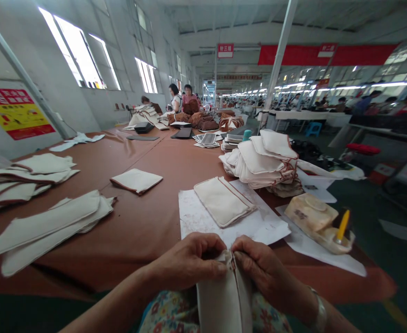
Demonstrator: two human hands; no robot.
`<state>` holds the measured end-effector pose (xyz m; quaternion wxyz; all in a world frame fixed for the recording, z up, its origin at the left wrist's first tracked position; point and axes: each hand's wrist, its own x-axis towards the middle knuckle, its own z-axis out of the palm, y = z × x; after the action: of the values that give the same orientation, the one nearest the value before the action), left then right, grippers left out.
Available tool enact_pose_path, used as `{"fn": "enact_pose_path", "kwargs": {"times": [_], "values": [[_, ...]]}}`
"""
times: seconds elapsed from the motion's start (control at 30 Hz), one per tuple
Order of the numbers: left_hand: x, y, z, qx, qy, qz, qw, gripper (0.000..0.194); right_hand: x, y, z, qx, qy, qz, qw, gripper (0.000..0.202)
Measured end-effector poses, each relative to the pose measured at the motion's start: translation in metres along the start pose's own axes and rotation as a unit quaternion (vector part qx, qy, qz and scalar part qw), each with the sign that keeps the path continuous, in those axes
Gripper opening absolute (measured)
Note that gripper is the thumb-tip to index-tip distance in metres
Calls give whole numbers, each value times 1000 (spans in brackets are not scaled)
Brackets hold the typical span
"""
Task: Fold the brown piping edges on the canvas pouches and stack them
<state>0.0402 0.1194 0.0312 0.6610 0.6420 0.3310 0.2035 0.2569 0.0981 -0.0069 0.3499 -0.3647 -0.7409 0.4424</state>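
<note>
A cream fabric piece with a brown-edged seam (pixel 219 303) hangs over my lap at the table's front edge. My left hand (pixel 193 259) pinches its top edge left of the seam, thumb lying over the cloth. On the seam's other side, my right hand (pixel 261 266) grips the same edge with thumb and fingers closed. The fingertips of both hands nearly meet there. Just beyond them, a flat cream panel with brown piping (pixel 224 201) lies on a stained white paper sheet (pixel 193 222).
Cream pieces are piled at right (pixel 266 159). A cut-open plastic container (pixel 311 212) holds a yellow-handled tool (pixel 343 225). More cream panels (pixel 54 226) lie at left, with a single folded one (pixel 136 180) mid-table. Several people work farther back.
</note>
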Motion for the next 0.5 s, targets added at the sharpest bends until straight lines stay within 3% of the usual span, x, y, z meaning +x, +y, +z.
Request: {"fn": "enact_pose_path", "kwargs": {"times": [0.2,0.33,0.5], "values": [[3,-3,5,-10,35,-53,998,33,-8,4,5,-137,53,-114,983,8],[6,-11,8,-56,45,-65,995,34,-7,-1,2,-217,40,-195,956,15],[8,-14,12,-125,43,-79,988,36,-5,-3,5,-231,44,-207,950,16]]}}
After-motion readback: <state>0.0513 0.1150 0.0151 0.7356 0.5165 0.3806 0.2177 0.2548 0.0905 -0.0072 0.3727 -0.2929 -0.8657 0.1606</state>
